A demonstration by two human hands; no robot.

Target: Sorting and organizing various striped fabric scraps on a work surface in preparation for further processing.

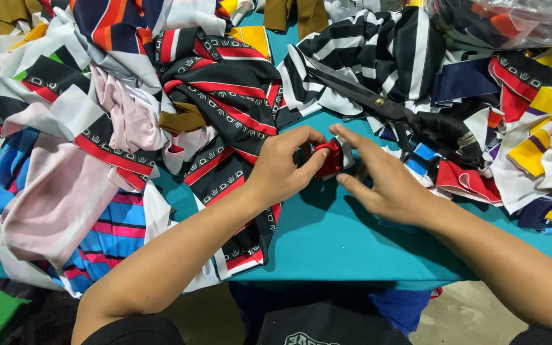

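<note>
My left hand [283,167] pinches a small red and black fabric piece [329,160] between thumb and fingers above the teal table [346,243]. My right hand [384,176] is beside it with fingers spread, its index fingertip touching the top of the same piece. The piece is partly hidden by my fingers.
Large black scissors [388,108] lie just beyond my right hand on striped cloth. A heap of patterned fabric scraps [116,115] covers the left side, and more scraps [538,140] pile up on the right. A clear plastic bag [512,16] sits at the far right corner.
</note>
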